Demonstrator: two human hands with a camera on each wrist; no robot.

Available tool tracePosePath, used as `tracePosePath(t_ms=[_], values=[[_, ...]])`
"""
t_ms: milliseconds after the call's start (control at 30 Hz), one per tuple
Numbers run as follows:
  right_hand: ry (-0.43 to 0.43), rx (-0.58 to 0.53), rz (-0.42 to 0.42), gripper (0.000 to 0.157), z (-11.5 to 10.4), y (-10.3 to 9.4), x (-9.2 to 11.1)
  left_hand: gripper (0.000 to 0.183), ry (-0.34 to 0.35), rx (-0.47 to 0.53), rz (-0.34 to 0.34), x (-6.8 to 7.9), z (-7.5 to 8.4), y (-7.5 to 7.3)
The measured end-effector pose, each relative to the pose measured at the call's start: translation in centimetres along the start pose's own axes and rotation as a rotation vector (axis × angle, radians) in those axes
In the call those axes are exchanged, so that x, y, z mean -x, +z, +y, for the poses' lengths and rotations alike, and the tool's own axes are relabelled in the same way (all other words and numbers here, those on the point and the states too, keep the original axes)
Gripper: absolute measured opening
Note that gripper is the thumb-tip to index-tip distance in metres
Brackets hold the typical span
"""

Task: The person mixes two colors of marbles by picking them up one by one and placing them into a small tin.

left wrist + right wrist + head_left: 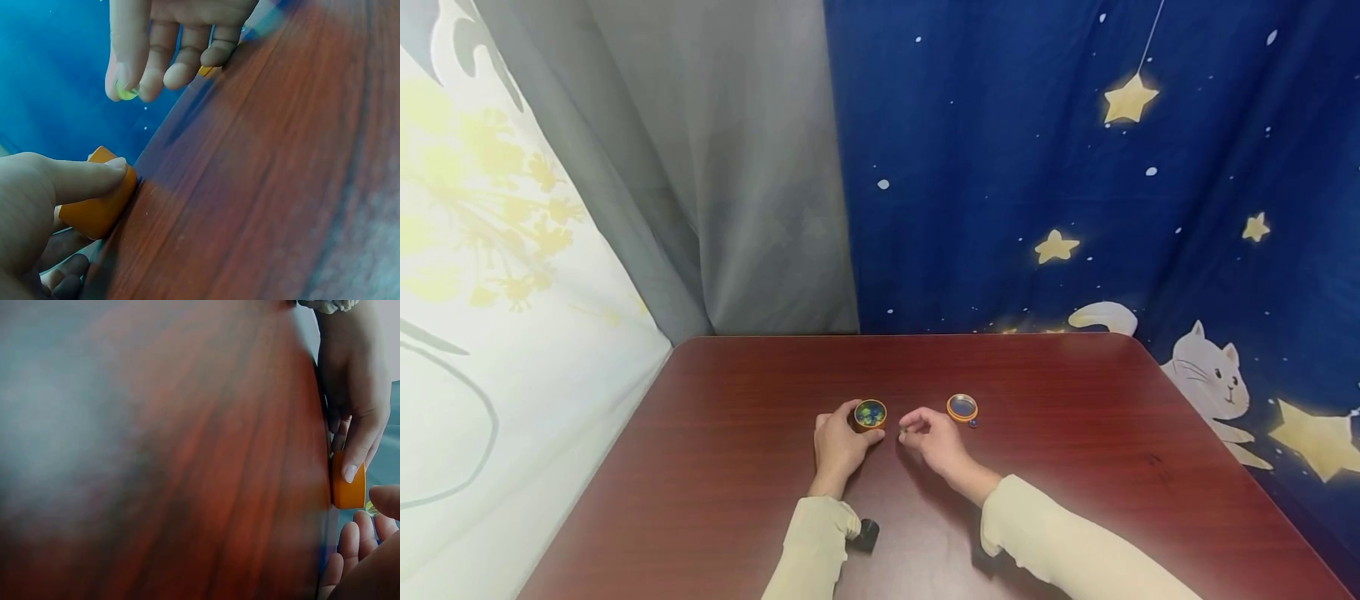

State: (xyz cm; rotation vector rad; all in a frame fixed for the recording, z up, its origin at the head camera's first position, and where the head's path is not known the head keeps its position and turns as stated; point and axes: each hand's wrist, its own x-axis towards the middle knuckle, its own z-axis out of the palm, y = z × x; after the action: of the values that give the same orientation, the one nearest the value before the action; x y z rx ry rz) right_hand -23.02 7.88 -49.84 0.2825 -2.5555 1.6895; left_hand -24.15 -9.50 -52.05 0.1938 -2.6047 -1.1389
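My left hand (838,446) grips a round orange tin (103,209) on the table, thumb along one side and fingers round the other. Seen from above in the head view, the open tin holds several blue and yellow-green marbles (871,414). Just right of it, my right hand (942,442) pinches a small clear yellow-green marble (127,94) between thumb and index finger, raised above the tabletop. Its other fingers are loosely bent. In the right wrist view this marble is partly hidden by the thumb and lies close to the tin's rim.
Beyond my right hand lies an orange ring-shaped lid (951,414) with a see-through middle. A dark blue marble (973,423) sits beside it. A black piece (867,535) is at my left cuff. The reddish-brown table (737,400) ends at a curtain (970,208) behind.
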Motion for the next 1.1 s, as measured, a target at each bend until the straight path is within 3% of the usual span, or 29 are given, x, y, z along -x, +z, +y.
tracePosePath(t_ms=[533, 1100], values=[[0.036, -0.015, 0.032, 0.014, -0.4, 1.8, -1.6, 0.066, 0.028, -0.002, 0.001, 0.0, -0.1, -0.2], [0.017, 0.038, 0.021, 0.013, -0.9, 2.7, -2.7, 0.064, 0.061, -0.017, 0.007, -0.1, -0.1, -0.2]])
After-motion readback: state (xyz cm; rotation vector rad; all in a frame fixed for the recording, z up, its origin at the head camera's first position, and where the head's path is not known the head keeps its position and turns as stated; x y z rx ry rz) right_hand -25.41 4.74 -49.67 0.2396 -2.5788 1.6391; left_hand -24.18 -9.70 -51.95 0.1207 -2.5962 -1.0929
